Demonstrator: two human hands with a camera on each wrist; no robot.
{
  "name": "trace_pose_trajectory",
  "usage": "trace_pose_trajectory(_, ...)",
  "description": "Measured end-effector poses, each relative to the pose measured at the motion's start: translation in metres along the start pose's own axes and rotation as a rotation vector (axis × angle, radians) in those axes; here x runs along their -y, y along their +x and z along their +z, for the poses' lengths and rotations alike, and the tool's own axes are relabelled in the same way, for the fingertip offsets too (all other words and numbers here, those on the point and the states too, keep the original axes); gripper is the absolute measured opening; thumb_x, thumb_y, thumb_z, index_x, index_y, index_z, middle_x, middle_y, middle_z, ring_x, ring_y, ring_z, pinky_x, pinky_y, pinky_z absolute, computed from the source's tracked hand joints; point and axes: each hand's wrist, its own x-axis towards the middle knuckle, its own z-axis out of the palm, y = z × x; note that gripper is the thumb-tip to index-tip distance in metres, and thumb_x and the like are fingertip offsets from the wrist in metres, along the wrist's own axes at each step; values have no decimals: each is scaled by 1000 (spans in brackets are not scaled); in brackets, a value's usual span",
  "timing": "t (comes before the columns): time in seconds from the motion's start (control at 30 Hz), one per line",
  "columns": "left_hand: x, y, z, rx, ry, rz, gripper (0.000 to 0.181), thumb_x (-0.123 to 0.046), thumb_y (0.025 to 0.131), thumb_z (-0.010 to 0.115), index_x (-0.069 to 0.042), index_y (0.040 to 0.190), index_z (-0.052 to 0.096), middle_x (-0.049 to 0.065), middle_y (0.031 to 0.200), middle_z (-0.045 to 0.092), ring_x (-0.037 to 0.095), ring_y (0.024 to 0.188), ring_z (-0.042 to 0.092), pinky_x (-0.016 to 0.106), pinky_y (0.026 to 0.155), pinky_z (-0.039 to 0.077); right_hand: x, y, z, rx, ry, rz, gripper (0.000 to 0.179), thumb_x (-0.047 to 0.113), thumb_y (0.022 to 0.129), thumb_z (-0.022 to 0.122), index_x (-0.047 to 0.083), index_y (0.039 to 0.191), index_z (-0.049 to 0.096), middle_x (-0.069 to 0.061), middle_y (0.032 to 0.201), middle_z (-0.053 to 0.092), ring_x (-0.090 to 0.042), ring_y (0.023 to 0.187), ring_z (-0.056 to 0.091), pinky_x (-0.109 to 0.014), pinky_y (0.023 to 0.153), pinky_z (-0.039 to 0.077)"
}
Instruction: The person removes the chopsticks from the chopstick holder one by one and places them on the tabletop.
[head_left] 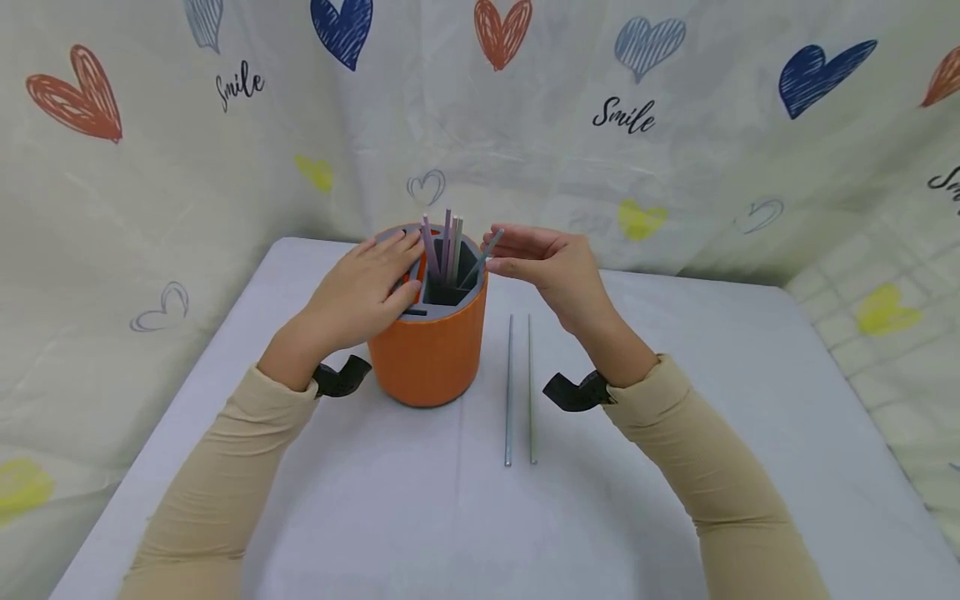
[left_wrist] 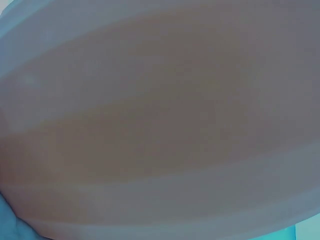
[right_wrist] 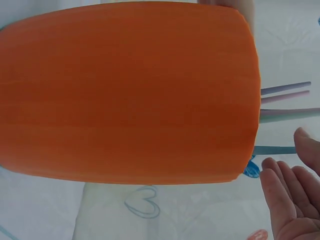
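An orange cylindrical holder (head_left: 427, 362) with a grey divided top stands upright on the table. Several thin sticks (head_left: 448, 250) rise from a dark compartment in it. One bluish stick (head_left: 482, 255) leans toward the right rim. My left hand (head_left: 360, 287) rests across the left part of the holder's top, fingers extended. At the right rim is my right hand (head_left: 551, 271), its thumb beside the leaning stick's upper end and its fingers apart from the thumb. In the right wrist view the thumb (right_wrist: 307, 150) overlaps that stick's end. The left wrist view is filled by a blurred close surface.
Two thin sticks, one bluish (head_left: 509, 392) and one greenish (head_left: 532, 392), lie side by side on the white tablecloth (head_left: 450, 517), right of the holder. Behind the table hangs a pale cloth (head_left: 525, 117) printed with hearts and lettering.
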Motion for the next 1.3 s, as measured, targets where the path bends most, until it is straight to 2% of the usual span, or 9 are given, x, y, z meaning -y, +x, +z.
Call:
trace_pose_trajectory(0.17,-1,-1,0,10,-3,-3,55,-36,98,34,-9,145,31,6,153,23,22,144,15,41,118,10,-5,1,7,12,-15,-41,44,7,74,76,-3,115,64,-3,98,71,-20,100,66,-32,88,53)
trace_pose_trajectory(0.33,-2,-2,2,12,-13,-2,54,-35,98,34,-9,145,30,6,154,23,21,144,14,41,118,10,-7,4,9,-25,-69,-51,33,12,76,75,1,106,70,-2,95,72,-16,98,67,-30,89,53)
trace_pose_trajectory(0.5,-2,-5,6,3,-22,2,54,-34,98,34,-9,145,31,6,154,23,22,144,13,41,118,10,-5,4,11,-59,-42,-99,29,11,77,75,-1,103,70,-2,89,72,-17,92,69,-32,87,54)
trace_pose_trajectory(0.7,0,-5,3,-15,-12,-1,54,-35,98,34,-9,145,31,5,154,22,22,144,14,41,118,10,8,4,14,-75,-15,-247,25,8,76,75,-3,98,71,-3,85,73,-20,89,70,-34,85,55)
trace_pose_trajectory(0.9,0,-4,2,-10,-22,3,54,-35,98,34,-9,145,30,5,154,22,21,144,14,42,118,9,22,-2,17,-98,21,-351,26,1,75,73,-7,100,70,-4,86,73,-21,89,69,-34,90,53)
trace_pose_trajectory(1.1,0,-2,2,-12,-22,-1,54,-36,98,33,-10,146,30,4,154,21,21,144,13,41,118,10,39,-8,18,-117,79,-430,25,-4,74,72,-8,99,70,-7,85,73,-23,86,70,-36,89,53)
trace_pose_trajectory(1.3,0,-1,0,-14,-19,-1,54,-36,98,32,-10,146,30,4,154,20,21,144,13,40,118,9,58,-17,16,-149,187,-473,24,-10,72,71,-9,96,70,-11,84,72,-26,83,70,-36,85,54)
